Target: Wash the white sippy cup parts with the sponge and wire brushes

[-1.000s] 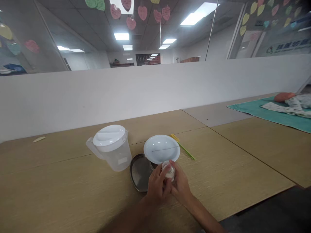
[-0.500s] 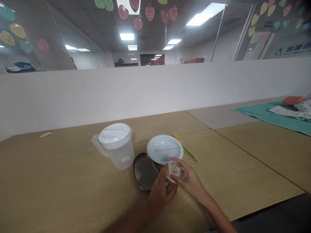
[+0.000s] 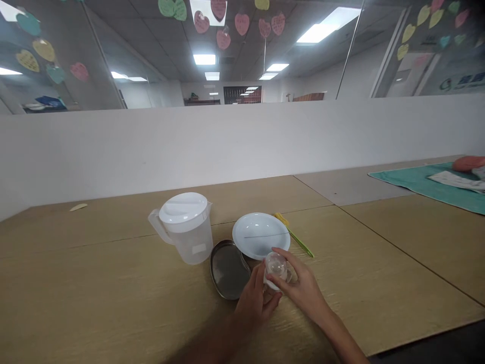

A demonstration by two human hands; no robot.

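Between both hands is a small clear mug [image 3: 276, 265], its handle showing on the right beside my right palm. My left hand [image 3: 256, 298] is closed around its left side and lower part. My right hand [image 3: 301, 283] grips it from the right, with the thumb in front and fingers over the far rim. Just beyond the mug lies a white bowl [image 3: 257, 222], a thin dark line crossing its inside. A kidney-shaped metal tray [image 3: 227, 273] sits left of the mug, partly hidden by my left hand.
A lidded translucent pitcher [image 3: 193, 245] stands left of the tray. Right of the bowl lies a green-handled brush [image 3: 301, 244] with a yellow head. A teal cloth [image 3: 413, 179] is at the far right. A low white wall [image 3: 235, 141] runs behind the table.
The whole view has shifted slightly, so things appear a little further right. Both hands keep hold of the mug, which looks turned very slightly.
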